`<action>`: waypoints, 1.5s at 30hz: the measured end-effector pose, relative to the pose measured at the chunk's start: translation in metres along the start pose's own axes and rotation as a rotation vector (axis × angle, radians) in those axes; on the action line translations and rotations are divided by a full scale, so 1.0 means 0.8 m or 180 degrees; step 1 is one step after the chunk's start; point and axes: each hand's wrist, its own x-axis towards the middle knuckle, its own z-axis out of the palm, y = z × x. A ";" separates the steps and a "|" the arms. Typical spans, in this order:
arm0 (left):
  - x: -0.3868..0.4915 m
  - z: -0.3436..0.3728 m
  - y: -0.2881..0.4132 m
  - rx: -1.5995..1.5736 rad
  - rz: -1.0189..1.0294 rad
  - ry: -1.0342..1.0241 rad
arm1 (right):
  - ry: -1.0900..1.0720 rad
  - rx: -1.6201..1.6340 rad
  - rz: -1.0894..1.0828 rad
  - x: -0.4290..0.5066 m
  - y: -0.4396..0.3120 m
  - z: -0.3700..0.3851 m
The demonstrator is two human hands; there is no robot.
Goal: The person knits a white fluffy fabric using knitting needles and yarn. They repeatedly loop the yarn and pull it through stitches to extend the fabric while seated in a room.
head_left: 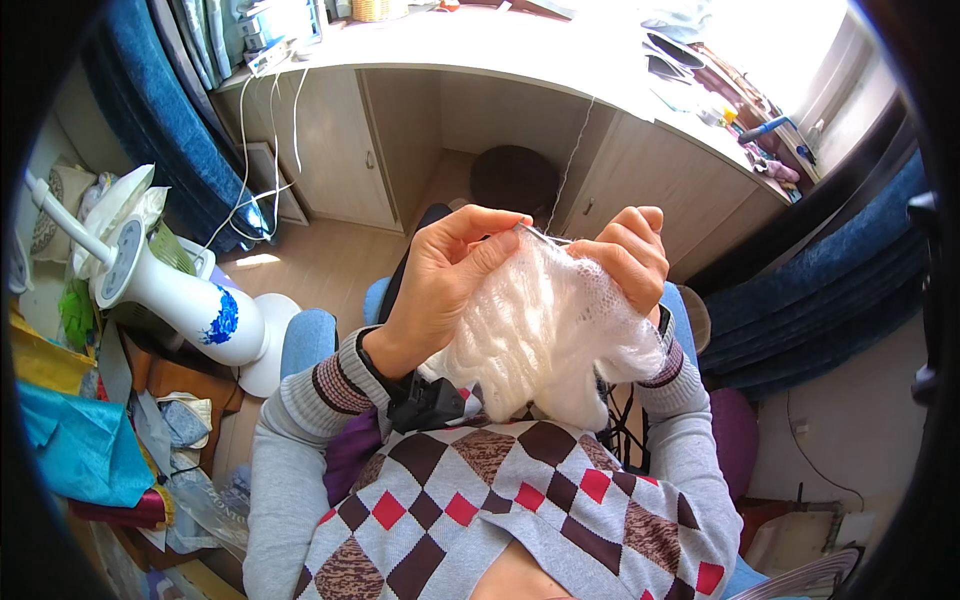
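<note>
A fluffy white knitted piece [525, 330] hangs between my hands, above my lap. My left hand [446, 270] pinches its upper edge between thumb and forefinger, beside a thin knitting needle [534, 232]. On the other side, my right hand [626, 251] is curled closed around the work's upper right part. A strand of white yarn [571, 161] runs from the knitting up to the desk edge. Most of the needle is hidden by my fingers and the wool. A black device [426, 405] is strapped at my left wrist.
Ahead stands a pale desk [480, 41] with cupboards and an open knee space holding a dark round stool [515, 178]. At left are a white pedestal appliance [191, 300], hanging white cables [275, 142] and piled fabrics [82, 442]. Blue curtains [817, 292] hang at right.
</note>
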 end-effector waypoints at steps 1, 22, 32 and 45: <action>0.000 0.000 -0.001 0.0031 -0.0003 0.0026 | -0.0004 -0.0065 0.0009 0.002 0.000 0.000; -0.001 0.005 -0.008 0.0270 0.0259 0.0042 | -0.0052 0.0194 0.0247 -0.001 -0.006 0.002; 0.000 0.001 -0.013 0.0018 0.0073 -0.0027 | 0.0233 0.0324 0.0525 -0.001 -0.002 0.000; -0.003 0.003 -0.016 0.0081 -0.0052 0.0008 | -0.0361 0.0122 0.0337 0.012 -0.001 -0.001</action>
